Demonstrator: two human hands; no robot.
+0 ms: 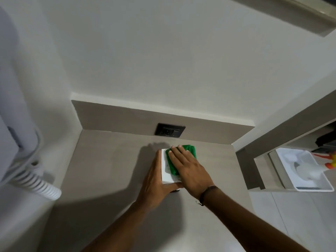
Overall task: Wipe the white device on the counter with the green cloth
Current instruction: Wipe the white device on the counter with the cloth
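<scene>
A white box-shaped device (165,168) lies on the grey counter (109,160), below a black wall socket. The green cloth (189,151) is spread over the device's top. My right hand (189,170) presses flat on the cloth, fingers stretched toward the back wall. My left hand (154,180) grips the device along its left side and near corner, thumb tucked under the front edge. Most of the device's right half is hidden by the cloth and my right hand.
A black socket plate (170,132) sits in the low backsplash just behind the device. A white appliance with a ribbed hose (36,180) hangs at the left. To the right, a lower shelf holds a white tray (307,171) and a spray bottle (327,160).
</scene>
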